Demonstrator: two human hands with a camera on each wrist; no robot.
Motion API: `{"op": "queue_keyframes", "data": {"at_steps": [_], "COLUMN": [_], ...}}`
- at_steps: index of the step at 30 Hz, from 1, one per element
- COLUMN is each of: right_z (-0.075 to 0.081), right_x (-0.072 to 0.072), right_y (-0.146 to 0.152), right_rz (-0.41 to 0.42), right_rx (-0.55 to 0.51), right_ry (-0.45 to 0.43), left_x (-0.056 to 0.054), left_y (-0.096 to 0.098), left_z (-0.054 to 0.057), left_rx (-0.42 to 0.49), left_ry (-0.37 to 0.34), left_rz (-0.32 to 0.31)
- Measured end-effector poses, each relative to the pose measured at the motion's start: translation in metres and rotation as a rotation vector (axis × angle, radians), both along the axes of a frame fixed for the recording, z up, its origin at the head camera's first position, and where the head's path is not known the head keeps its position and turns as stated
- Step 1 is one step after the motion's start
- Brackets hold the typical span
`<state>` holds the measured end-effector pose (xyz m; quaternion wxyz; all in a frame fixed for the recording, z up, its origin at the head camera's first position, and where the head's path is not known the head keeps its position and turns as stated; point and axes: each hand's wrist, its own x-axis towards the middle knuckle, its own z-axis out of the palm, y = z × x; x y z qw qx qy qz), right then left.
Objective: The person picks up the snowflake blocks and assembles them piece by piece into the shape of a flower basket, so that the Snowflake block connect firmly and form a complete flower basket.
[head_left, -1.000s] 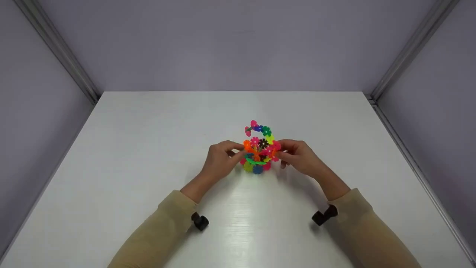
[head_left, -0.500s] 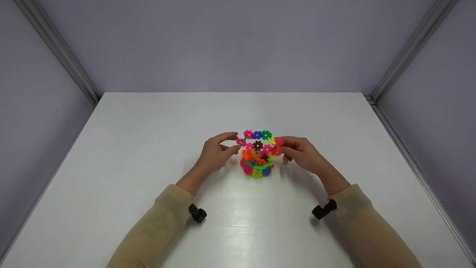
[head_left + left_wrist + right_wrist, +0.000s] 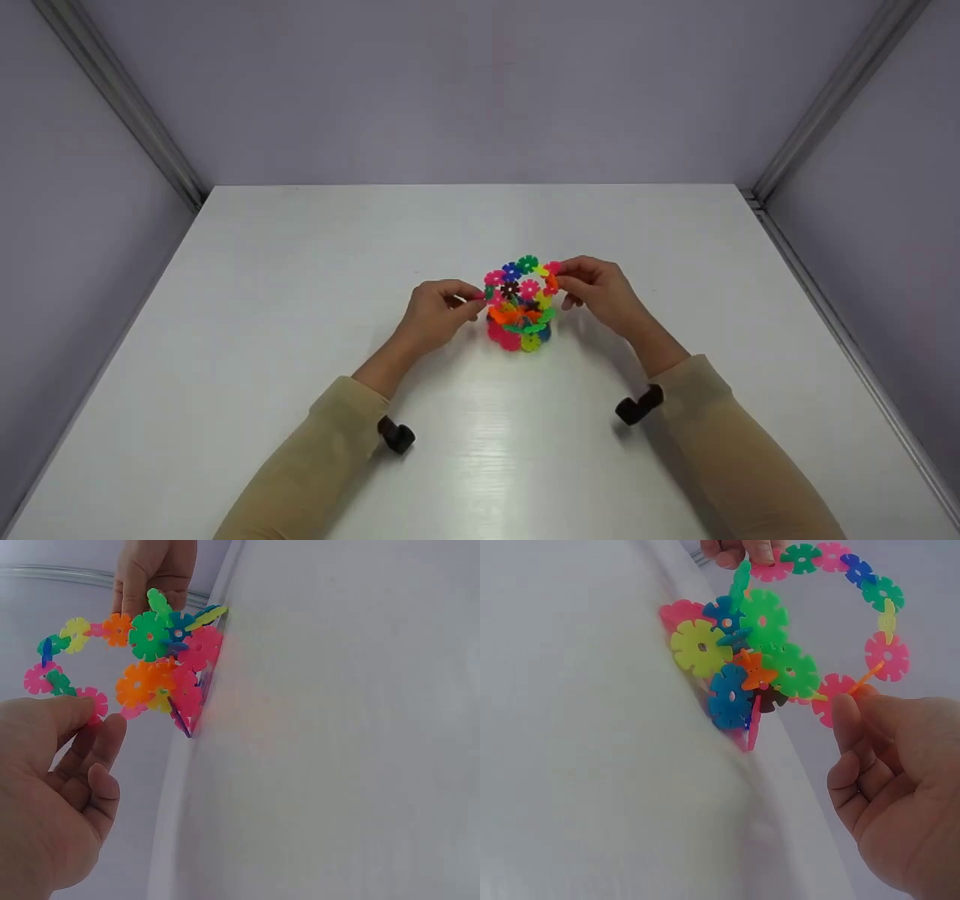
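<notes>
A small basket of interlocking plastic snowflake discs (image 3: 530, 343) stands on the white table, its petals orange, green, pink, yellow and blue. From it rises an arched handle of linked discs (image 3: 511, 271). At the arch's left end, my left hand (image 3: 435, 319) pinches a pink disc (image 3: 94, 700) between thumb and forefinger, close to the basket's rim. My right hand (image 3: 604, 294) pinches an orange disc (image 3: 868, 677) on the arch's right side. Seen from the right wrist, the arch makes a wide loop, with pink, blue, green and yellow discs in its chain.
The white tabletop (image 3: 300, 247) spreads around the basket. Pale walls (image 3: 480, 90) enclose it at the back and both sides, with metal rails at the corners. A black wrist camera (image 3: 396, 435) sits at the left cuff, another (image 3: 639, 405) at the right.
The left hand went from the basket's rim to the arch's free end, fingers first apart, now pinching its pink disc. The arch swung over leftward; the basket turned slightly. The right hand shifted slightly farther back.
</notes>
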<state>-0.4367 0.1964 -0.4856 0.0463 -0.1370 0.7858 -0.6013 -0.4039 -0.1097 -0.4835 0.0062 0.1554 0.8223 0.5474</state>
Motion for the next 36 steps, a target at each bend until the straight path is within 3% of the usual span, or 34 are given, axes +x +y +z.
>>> {"op": "queue_keyframes", "data": {"at_steps": [4,7,11,16,20,26,31,36], "right_z": [0.001,0.002,0.005,0.005,0.005,0.000,-0.009,-0.014], "right_x": [0.004,0.013,0.031,0.055,0.064,0.065,0.057,0.055], "right_y": [-0.001,-0.002,-0.008,-0.034,-0.060,-0.091,-0.103,-0.105], "right_rz": [-0.067,-0.163,-0.241,-0.194,-0.116,-0.084,-0.117,-0.141], "right_rx": [-0.012,-0.011,-0.009,0.079,0.200,0.405,0.568,0.613], "right_ry": [-0.004,0.000,0.083,0.254,0.375,0.464,0.628,0.690], "left_x": [0.001,0.002,0.001,0.001,0.000,0.002,0.005,0.008], "left_y": [0.001,-0.001,-0.006,-0.015,-0.016,-0.016,-0.016,-0.014], "left_z": [-0.002,-0.004,-0.005,-0.007,-0.008,-0.009,-0.009,-0.009], "left_rx": [-0.004,0.002,0.014,0.045,0.068,0.077,0.090,0.094], "left_ry": [0.021,0.023,0.010,-0.024,-0.033,-0.034,-0.039,-0.033], "left_rz": [0.016,0.032,0.061,0.093,0.108,0.116,0.109,0.109]}}
